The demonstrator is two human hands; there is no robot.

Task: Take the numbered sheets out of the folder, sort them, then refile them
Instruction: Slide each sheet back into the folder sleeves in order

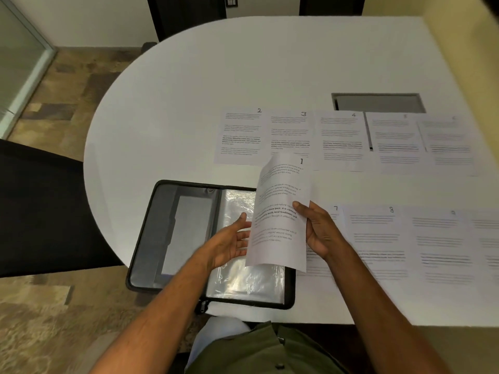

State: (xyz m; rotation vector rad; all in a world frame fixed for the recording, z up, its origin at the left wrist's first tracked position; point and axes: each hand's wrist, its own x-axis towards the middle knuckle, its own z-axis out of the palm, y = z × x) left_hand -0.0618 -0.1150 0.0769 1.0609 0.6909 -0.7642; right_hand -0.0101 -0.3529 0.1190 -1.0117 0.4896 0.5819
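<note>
Holding sheet 1 [279, 211] above the open folder [189, 238], right hand [320, 233] pinches its edge; left hand [229, 242], fingers spread, waits beside it, likely to guide it into a sleeve.

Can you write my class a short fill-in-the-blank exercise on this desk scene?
1. The right hand grips the sheet numbered ____.
2. The open folder lies on the ____ table.
3. In the far row, sheet 3 lies between sheet 2 and sheet ____.
4. The left hand holds ____.

Missing words: 1; white; 4; nothing
</note>
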